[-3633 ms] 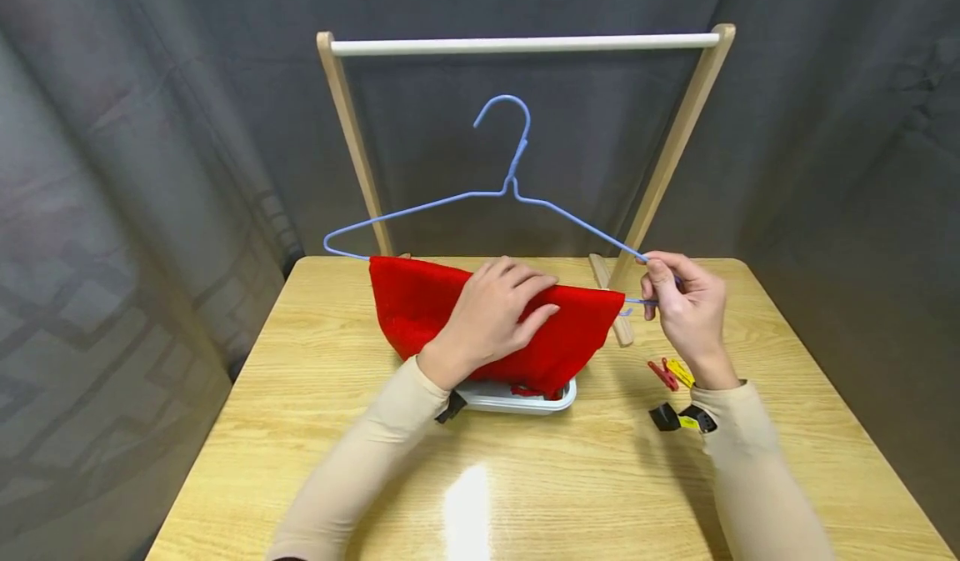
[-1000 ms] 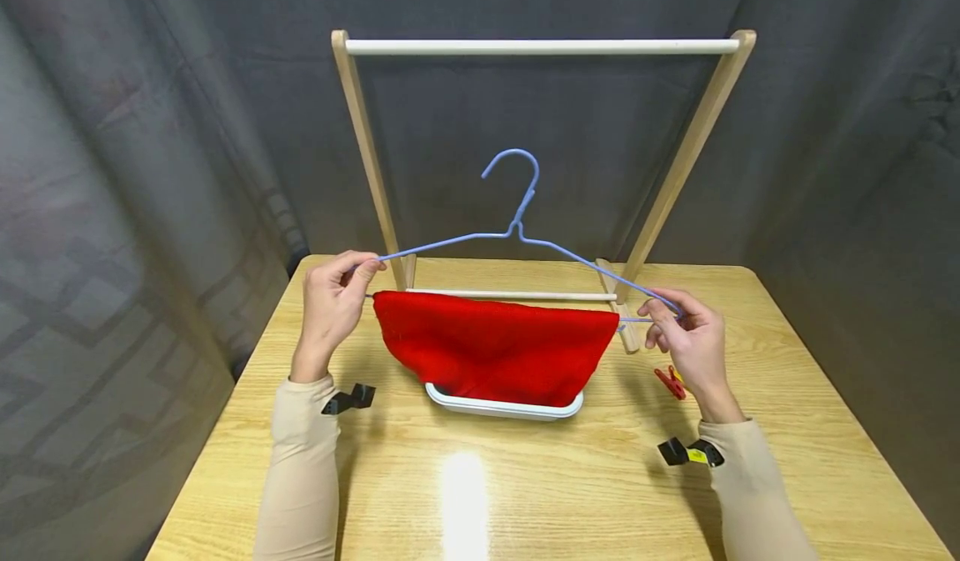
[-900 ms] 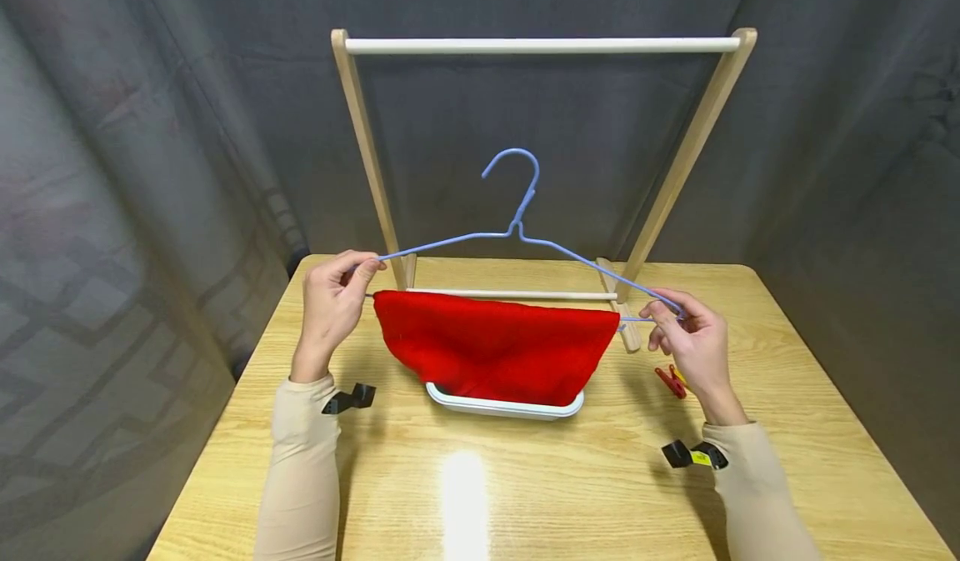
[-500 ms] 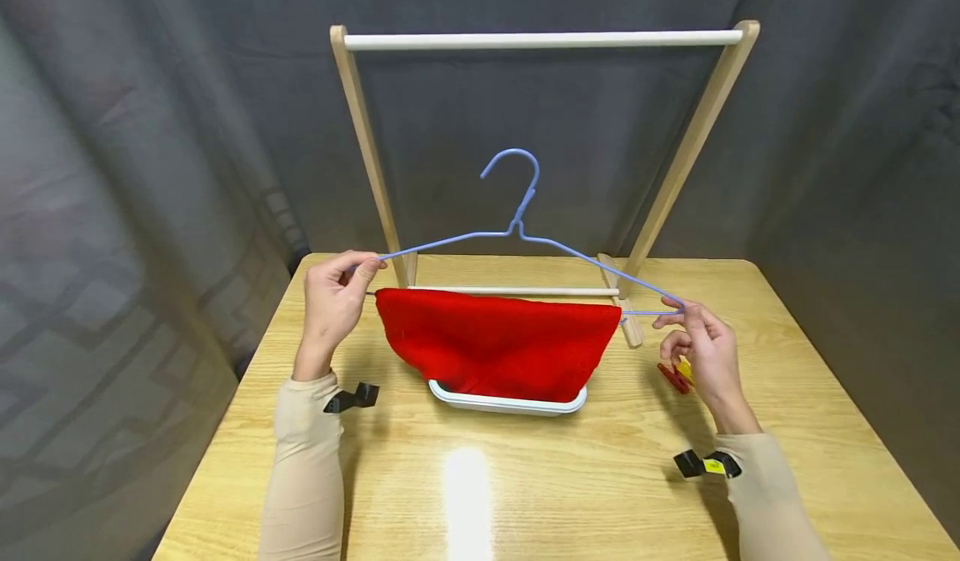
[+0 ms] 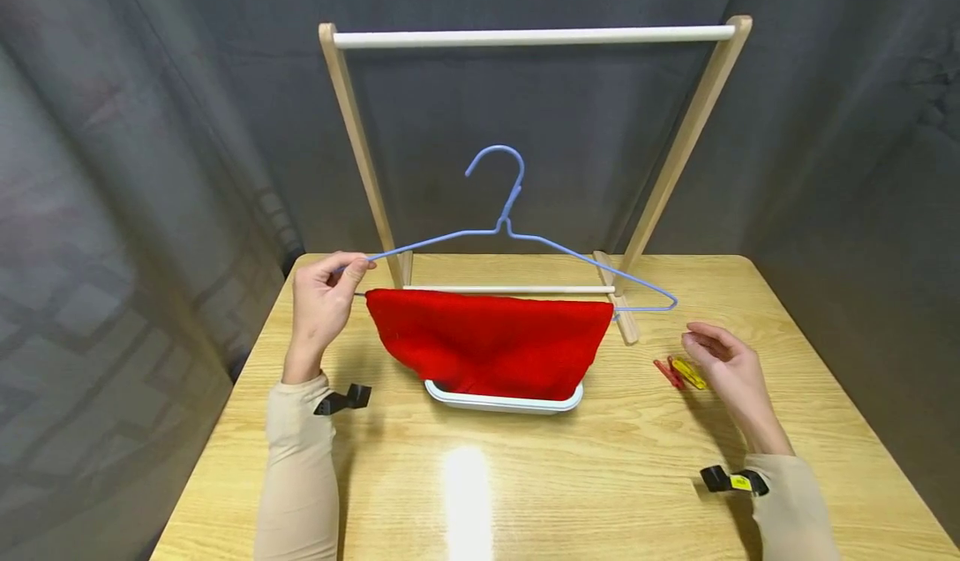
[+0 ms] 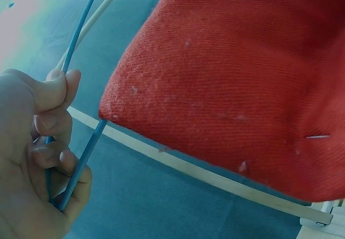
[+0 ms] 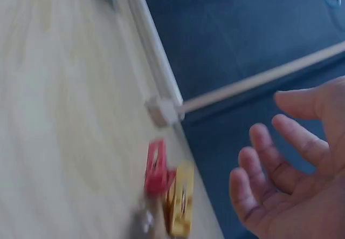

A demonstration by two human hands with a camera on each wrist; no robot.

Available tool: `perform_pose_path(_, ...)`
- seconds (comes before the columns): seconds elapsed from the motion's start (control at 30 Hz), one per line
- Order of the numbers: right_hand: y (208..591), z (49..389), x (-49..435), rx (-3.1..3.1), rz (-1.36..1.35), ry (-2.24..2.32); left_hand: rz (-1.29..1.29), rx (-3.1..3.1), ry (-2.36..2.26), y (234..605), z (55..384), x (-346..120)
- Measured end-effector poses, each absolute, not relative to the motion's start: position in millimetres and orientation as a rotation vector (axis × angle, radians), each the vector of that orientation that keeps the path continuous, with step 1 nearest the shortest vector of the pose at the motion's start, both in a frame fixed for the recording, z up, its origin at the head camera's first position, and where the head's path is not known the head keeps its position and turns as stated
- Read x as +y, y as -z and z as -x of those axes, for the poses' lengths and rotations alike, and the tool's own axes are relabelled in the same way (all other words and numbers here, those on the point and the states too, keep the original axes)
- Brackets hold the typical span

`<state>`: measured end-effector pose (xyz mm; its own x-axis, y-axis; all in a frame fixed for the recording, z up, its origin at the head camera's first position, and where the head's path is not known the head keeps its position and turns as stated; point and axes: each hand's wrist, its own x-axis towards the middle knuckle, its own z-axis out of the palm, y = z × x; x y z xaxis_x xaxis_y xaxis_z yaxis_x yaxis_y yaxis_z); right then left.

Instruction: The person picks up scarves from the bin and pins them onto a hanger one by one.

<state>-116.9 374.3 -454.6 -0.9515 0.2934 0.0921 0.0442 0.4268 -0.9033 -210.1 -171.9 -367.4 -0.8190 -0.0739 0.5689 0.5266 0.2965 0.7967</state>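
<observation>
Your L hand (image 5: 318,311) grips the blue wire hanger (image 5: 570,252) w/ red cloth (image 5: 491,344) over. Your R hand (image 5: 738,382): fingers loose, nr clothespins (image 5: 689,373); yellow label (image 5: 740,483) illegible.

On my head feed: wooden rack (image 5: 678,157) standing at the table's far side, white top bar (image 5: 532,37) level between two uprights, thinner white lower bar (image 5: 510,289) near its base. Right foot (image 5: 627,328) of it sits flat on the table (image 5: 585,478), light wood grain, rounded far corners. White tray (image 5: 502,406) on the table in front of the rack; I only get its near rim and wall. Glare patch (image 5: 467,503) nearer me. Grey curtains (image 5: 225,111) behind and both sides, folds strongest at left.
</observation>
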Motion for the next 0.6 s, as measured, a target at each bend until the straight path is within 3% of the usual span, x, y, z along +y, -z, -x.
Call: perform_pose_path(0.6, 483.9, 113.0, 395.1, -2.878, 0.387, -1.073, 0.372, -2.080, 1.570, 367.2, 208.8, -170.7)
